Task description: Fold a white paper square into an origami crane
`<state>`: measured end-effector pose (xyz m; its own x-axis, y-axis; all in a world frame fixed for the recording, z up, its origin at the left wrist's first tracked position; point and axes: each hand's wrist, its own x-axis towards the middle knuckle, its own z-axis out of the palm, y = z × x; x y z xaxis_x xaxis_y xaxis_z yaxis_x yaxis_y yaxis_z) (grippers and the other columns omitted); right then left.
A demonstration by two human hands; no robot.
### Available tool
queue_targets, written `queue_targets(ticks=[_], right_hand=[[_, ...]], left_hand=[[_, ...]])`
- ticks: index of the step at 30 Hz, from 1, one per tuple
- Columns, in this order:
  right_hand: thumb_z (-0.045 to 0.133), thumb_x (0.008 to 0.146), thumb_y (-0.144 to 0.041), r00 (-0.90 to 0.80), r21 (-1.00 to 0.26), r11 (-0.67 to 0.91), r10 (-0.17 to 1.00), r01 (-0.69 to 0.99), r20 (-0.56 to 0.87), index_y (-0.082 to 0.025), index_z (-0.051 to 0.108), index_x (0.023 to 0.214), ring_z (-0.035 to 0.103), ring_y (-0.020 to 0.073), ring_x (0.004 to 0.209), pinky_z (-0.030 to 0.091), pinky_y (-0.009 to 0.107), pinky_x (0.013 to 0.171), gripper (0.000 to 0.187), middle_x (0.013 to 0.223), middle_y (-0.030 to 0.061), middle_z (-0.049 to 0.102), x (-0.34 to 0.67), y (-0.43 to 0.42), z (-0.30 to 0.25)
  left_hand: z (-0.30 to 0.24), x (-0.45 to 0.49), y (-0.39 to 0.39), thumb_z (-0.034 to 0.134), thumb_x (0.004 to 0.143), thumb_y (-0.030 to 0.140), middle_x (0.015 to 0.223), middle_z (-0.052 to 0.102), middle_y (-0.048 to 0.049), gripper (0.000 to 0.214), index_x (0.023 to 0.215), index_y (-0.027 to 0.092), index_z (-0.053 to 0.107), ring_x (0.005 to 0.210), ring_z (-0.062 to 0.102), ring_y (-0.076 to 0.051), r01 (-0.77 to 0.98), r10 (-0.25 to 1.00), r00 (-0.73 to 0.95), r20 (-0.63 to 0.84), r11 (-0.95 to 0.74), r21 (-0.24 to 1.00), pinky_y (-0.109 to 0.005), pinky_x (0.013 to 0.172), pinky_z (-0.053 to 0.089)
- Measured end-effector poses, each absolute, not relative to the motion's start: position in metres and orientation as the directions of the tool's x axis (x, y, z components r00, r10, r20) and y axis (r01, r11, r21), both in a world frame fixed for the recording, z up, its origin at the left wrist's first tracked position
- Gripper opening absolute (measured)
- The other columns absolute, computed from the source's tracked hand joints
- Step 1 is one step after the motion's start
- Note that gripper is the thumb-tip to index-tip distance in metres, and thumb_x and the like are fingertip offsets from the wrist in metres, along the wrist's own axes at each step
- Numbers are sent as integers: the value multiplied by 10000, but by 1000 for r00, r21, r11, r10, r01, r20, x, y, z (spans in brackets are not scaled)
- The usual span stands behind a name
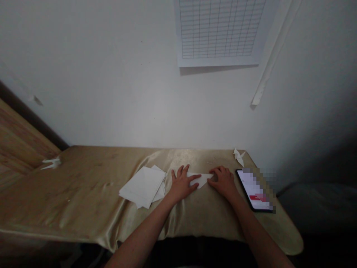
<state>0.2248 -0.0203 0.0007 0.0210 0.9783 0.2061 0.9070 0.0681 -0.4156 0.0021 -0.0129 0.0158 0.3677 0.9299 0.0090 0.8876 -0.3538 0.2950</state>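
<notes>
Both hands lie flat and open, gripping nothing, with the folded white paper (199, 180) running lengthwise from 9 to 3 o'clock between them, the left hand (181, 183) over its left end and the right hand (222, 181) touching its right tip.

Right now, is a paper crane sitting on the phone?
No, the crane sits on the satin cloth, beyond the phone.
</notes>
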Motion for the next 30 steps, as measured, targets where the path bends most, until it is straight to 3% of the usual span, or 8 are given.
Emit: queue_targets(ticks=[6,20,30], right_hand=[[720,714,-501,42,-401,37,982,916,186,-285,642,1143,460,320,1222,278,509,1054,487,1247,78,565,214,-26,0],[711,654,-602,11,-333,66,974,941,226,-226,576,1191,439,339,1265,227,511,1113,669,1312,116,548,202,-34,1],[711,624,-684,-11,-320,92,969,943,245,-243,577,1214,437,358,1264,224,536,1105,749,1321,119,542,206,-33,-4]], left_hand=[[17,3,-13,617,880,566,1646,240,46,441,1316,578,550,1514,150,-391,888,930,366,11,-353,293,-740,1146,25],[12,2,-11,611,877,599,1646,242,29,454,1326,579,539,1509,164,-398,897,930,366,19,-359,260,-748,1138,51],[10,2,-11,602,876,611,1643,254,33,453,1324,570,548,1513,162,-387,894,932,362,28,-355,273,-734,1149,36]])
